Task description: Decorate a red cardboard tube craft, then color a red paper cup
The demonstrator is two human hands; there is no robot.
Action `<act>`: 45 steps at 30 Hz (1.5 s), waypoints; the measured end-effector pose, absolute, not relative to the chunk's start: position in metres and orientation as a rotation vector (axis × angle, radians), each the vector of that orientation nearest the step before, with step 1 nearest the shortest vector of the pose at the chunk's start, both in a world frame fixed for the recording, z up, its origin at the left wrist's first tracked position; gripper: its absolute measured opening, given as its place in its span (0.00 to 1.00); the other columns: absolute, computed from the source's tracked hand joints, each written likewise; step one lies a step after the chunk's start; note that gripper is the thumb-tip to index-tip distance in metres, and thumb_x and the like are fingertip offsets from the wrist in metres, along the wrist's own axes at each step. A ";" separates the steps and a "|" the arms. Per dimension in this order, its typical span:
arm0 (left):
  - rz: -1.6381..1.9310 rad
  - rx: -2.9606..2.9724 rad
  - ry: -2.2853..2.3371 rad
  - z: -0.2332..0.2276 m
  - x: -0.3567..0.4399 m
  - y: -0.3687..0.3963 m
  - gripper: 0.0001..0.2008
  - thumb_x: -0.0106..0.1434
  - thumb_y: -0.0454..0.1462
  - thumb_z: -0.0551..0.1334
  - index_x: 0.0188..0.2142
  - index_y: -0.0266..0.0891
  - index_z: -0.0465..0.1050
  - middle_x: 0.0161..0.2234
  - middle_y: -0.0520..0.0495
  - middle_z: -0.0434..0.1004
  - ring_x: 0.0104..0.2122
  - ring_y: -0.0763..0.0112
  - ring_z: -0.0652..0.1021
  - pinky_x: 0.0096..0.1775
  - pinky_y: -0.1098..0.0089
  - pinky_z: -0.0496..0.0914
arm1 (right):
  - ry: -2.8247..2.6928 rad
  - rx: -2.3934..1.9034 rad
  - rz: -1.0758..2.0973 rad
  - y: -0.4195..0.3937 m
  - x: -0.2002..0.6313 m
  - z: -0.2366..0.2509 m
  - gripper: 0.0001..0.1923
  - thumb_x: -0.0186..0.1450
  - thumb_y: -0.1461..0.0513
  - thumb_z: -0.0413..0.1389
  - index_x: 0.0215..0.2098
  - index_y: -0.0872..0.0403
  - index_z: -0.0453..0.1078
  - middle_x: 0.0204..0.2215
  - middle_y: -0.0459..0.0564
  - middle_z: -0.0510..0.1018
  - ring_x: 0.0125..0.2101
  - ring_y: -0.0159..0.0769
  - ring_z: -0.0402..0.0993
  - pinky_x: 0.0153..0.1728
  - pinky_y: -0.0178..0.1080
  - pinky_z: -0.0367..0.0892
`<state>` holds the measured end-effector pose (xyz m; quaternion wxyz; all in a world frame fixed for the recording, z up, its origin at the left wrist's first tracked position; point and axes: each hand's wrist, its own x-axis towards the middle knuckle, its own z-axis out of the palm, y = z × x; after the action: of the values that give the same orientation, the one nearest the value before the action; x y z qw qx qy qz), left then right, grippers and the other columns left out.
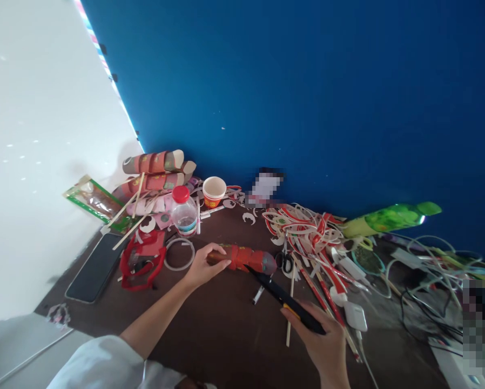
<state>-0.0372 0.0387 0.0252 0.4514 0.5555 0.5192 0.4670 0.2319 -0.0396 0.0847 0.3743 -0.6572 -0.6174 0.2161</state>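
Note:
A red decorated paper tube (242, 258) lies crosswise on the dark table, with red paper bands around it and a greyish rounded right end. My left hand (210, 263) is closed around its left end. In my right hand (317, 330) is a black utility knife (285, 298) with a yellow part on its handle. The knife's dark pointed tip meets the tube's front side near the middle; whether it cuts in, I cannot tell. Just past the tube's right end lie black scissors (285, 261). A small marker-like stick (258, 295) rests in front of the tube.
Similar tubes (153, 162) are piled at the back left, near a red-capped bottle (184, 212) and paper cups (214, 192). A phone (93, 267) and red strap (143, 265) lie left. Tangled paper strips (307, 229), wooden sticks (290, 308) and cables (429, 302) spread right. A blue wall (299, 97) bounds the back.

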 end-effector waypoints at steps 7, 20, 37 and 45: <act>1.207 1.583 1.260 0.026 -0.037 0.036 0.07 0.55 0.37 0.66 0.33 0.41 0.69 0.32 0.51 0.77 0.32 0.70 0.78 0.37 0.71 0.71 | -1.987 -1.295 0.235 -0.032 0.232 0.090 0.10 0.59 0.63 0.63 0.41 0.49 0.78 0.34 0.49 0.84 0.31 0.40 0.82 0.35 0.41 0.79; 1.202 1.648 1.293 0.024 -0.039 0.035 0.10 0.56 0.40 0.65 0.34 0.42 0.65 0.30 0.52 0.74 0.30 0.71 0.75 0.35 0.72 0.68 | -2.111 -1.250 0.161 -0.021 0.234 0.094 0.11 0.62 0.63 0.60 0.43 0.49 0.77 0.34 0.50 0.84 0.32 0.39 0.82 0.36 0.42 0.79; 1.210 1.645 1.298 0.023 -0.040 0.035 0.14 0.56 0.40 0.65 0.32 0.43 0.59 0.30 0.54 0.69 0.29 0.72 0.72 0.34 0.72 0.66 | -2.389 -1.119 -0.030 -0.014 0.245 0.103 0.20 0.66 0.67 0.55 0.55 0.49 0.69 0.39 0.48 0.83 0.37 0.37 0.82 0.44 0.39 0.75; 1.222 1.643 1.314 0.024 -0.038 0.035 0.16 0.55 0.41 0.65 0.29 0.43 0.55 0.25 0.57 0.62 0.25 0.75 0.66 0.30 0.73 0.62 | -2.450 -1.124 -0.131 -0.013 0.243 0.113 0.16 0.67 0.65 0.53 0.53 0.50 0.71 0.37 0.48 0.84 0.34 0.36 0.81 0.40 0.37 0.75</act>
<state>-0.0379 0.0350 0.0235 0.3469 0.6335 0.5065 0.4709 0.2427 -0.0134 0.1134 0.2194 -0.4064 -0.8857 -0.0475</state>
